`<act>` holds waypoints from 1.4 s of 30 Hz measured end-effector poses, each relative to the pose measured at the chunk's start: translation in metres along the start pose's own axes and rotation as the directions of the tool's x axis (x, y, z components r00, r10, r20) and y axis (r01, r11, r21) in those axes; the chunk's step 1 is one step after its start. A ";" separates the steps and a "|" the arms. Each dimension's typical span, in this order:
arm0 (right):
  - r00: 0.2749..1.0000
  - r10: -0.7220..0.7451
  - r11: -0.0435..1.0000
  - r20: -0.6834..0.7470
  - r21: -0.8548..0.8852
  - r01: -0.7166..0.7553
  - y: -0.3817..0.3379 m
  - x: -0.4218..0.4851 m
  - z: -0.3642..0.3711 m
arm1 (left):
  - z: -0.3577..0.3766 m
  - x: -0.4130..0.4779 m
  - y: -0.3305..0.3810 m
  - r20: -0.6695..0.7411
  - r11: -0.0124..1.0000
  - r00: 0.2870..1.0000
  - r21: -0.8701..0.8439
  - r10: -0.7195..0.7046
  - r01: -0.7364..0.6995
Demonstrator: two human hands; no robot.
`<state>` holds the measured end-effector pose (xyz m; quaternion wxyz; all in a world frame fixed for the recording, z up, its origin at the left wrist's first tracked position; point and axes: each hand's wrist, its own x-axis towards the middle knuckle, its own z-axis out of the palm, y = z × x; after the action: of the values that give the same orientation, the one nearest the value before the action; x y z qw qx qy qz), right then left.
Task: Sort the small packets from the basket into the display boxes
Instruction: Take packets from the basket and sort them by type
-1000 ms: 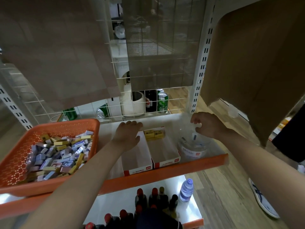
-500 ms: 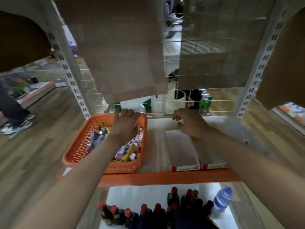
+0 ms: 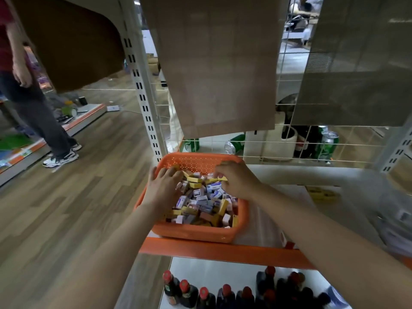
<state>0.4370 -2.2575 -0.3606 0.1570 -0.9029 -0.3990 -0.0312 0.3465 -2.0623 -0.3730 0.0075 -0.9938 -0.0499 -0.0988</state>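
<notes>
An orange basket (image 3: 196, 234) full of small yellow, white and purple packets (image 3: 201, 198) stands on the shelf's left end. My left hand (image 3: 162, 186) lies on the packets along the basket's left side, fingers spread and reaching toward the far rim. Over the basket's far right part, my right hand (image 3: 237, 180) has curled fingers that pinch a yellow packet (image 3: 219, 179). The display boxes (image 3: 321, 194) lie blurred to the right on the shelf, with yellow packets in the far end of one.
The shelf's orange front edge (image 3: 223, 250) runs below the basket. Dark red-capped bottles (image 3: 223, 295) stand on the lower shelf. Green cans (image 3: 327, 144) sit behind the wire grid. Brown paper sheets (image 3: 218, 63) hang above. A person (image 3: 33, 103) stands on the floor at left.
The view has swung left. My right hand has moved from the display boxes to the basket and taken a yellow packet. My left hand has sunk onto the packets.
</notes>
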 end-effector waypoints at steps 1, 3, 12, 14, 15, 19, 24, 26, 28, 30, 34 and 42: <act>1.000 0.011 1.000 0.019 0.001 -0.011 -0.002 0.003 0.003 | 0.002 -0.001 -0.002 0.011 1.000 1.000 -0.005 0.002 -0.002; 0.997 0.033 0.999 0.063 -0.026 -0.031 -0.004 0.008 0.010 | 0.006 -0.001 -0.005 0.017 1.000 1.000 -0.018 0.009 -0.008; 0.984 0.104 0.994 0.147 -0.056 -0.097 -0.002 0.014 0.028 | 0.015 0.005 -0.009 0.052 1.000 0.998 -0.013 0.025 -0.025; 0.978 0.120 0.991 0.170 -0.079 -0.107 -0.002 0.015 0.028 | 0.017 0.007 -0.009 0.059 1.000 0.998 -0.004 0.027 -0.027; 0.976 0.122 0.990 0.179 -0.095 -0.106 -0.003 0.016 0.028 | 0.018 0.008 -0.008 0.056 1.000 0.998 -0.005 0.028 -0.028; 0.977 0.115 0.986 0.179 -0.140 -0.090 -0.004 0.015 0.029 | 0.018 0.011 -0.004 0.050 0.999 0.998 -0.037 0.033 -0.031; 0.986 0.074 0.987 0.148 -0.153 -0.051 -0.006 0.015 0.031 | 0.019 0.012 -0.002 0.059 0.999 0.998 -0.047 0.029 -0.026; 0.988 0.041 0.986 0.151 -0.166 -0.016 -0.006 0.015 0.031 | 0.019 0.013 -0.001 0.061 0.999 0.998 -0.044 0.024 -0.021; 0.990 0.032 0.989 0.140 -0.146 -0.012 -0.005 0.017 0.028 | 0.018 0.014 -0.001 0.052 0.999 0.998 -0.039 0.028 -0.026; 0.989 0.046 0.993 0.140 -0.110 -0.031 -0.002 0.019 0.022 | 0.018 0.016 -0.002 0.054 0.999 0.998 -0.031 0.033 -0.032; 0.991 0.034 0.996 0.127 -0.089 -0.022 0.004 0.019 0.006 | 0.016 0.025 0.002 0.070 0.998 0.997 -0.036 0.044 -0.042; 0.994 -0.024 1.000 0.107 -0.015 0.026 0.011 0.018 -0.008 | 0.026 0.047 0.017 0.111 0.988 0.985 -0.095 0.135 -0.125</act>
<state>0.4578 -2.2544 -0.3527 0.1278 -0.8995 -0.4177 0.0118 0.3994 -2.0741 -0.3897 -0.0324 -0.9984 0.0191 -0.0419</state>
